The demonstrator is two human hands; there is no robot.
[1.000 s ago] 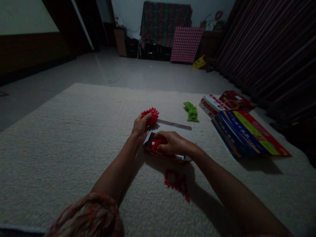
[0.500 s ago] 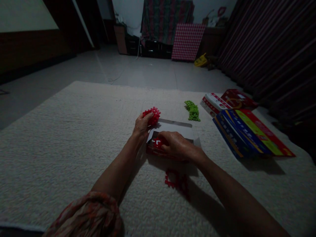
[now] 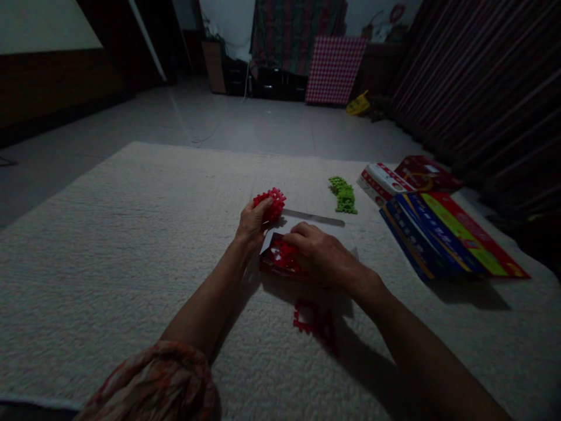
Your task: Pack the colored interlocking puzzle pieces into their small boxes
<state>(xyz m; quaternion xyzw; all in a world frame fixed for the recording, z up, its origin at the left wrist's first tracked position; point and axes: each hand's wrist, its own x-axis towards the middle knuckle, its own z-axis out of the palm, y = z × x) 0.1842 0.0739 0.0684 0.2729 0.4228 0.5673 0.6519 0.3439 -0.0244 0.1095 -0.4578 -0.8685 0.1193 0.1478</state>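
Note:
My left hand (image 3: pixel 252 225) is closed on a red ball built of interlocking plastic pieces (image 3: pixel 272 203), held just above a cream rug (image 3: pixel 131 245). My right hand (image 3: pixel 322 257) reaches into a small open cardboard box (image 3: pixel 307 225) and its fingers curl over loose red pieces (image 3: pixel 283 254) inside it. Whether the fingers grip a piece is hidden by the hand. A flat strip of joined red pieces (image 3: pixel 313 318) lies on the rug just in front of the box, under my right forearm.
A green assembly of the same pieces (image 3: pixel 344 196) lies further back on the rug. Colourful flat boxes (image 3: pixel 447 234) and a red-and-white box (image 3: pixel 385 178) lie at the right. Beyond the rug are tiled floor, a checked board (image 3: pixel 333 70) and dark curtains (image 3: pixel 482 88).
My right hand has shifted slightly right and deeper into the box among the red pieces. The left hand keeps the red ball in the same place.

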